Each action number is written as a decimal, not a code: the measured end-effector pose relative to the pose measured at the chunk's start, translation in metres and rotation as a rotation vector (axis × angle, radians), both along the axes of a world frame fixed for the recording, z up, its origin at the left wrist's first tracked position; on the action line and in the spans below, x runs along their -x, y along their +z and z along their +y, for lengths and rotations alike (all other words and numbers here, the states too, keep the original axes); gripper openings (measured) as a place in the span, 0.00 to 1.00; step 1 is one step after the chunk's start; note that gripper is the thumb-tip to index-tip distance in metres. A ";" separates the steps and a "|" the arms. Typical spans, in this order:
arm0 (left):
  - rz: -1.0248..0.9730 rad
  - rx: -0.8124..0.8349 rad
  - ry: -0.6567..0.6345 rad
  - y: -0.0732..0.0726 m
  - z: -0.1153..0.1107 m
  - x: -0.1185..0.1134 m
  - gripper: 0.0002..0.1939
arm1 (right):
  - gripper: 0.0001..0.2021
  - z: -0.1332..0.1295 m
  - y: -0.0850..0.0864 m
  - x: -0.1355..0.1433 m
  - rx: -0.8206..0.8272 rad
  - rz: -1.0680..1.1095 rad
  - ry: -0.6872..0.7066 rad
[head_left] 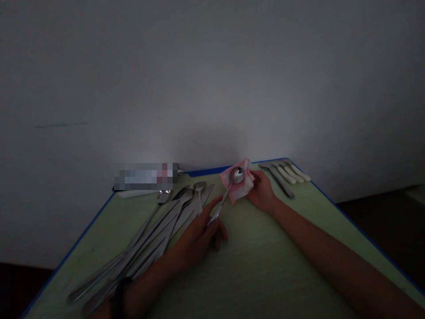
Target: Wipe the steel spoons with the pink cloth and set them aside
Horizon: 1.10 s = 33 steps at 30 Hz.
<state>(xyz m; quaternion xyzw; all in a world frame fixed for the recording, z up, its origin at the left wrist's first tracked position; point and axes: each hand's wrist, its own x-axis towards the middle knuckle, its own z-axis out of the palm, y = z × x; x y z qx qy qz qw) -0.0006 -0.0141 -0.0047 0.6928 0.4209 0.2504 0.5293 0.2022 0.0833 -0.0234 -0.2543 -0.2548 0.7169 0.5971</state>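
A metal spoon (226, 193) is tilted up over the middle of the table, its handle pinched in my left hand (199, 235). Behind the spoon's bowl spreads a pink and white cloth (236, 191), gripped at its right side by my right hand (262, 192). The bowl lies against the cloth or just in front of it. Beside and beneath my left forearm, a loose pile of long metal cutlery (156, 226), with several spoons among it, rests on the table; my arm hides part of it.
The green table (259, 266) has a blue edge and stands against a grey wall (212, 88). At its back right corner lie several white-handled utensils (288, 175) and a dark metal one (282, 182). A blurred-out flat object (146, 176) sits at the back left.
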 end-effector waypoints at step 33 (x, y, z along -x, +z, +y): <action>0.117 -0.028 -0.083 0.004 -0.003 0.003 0.30 | 0.09 -0.002 0.002 0.000 -0.047 -0.044 0.131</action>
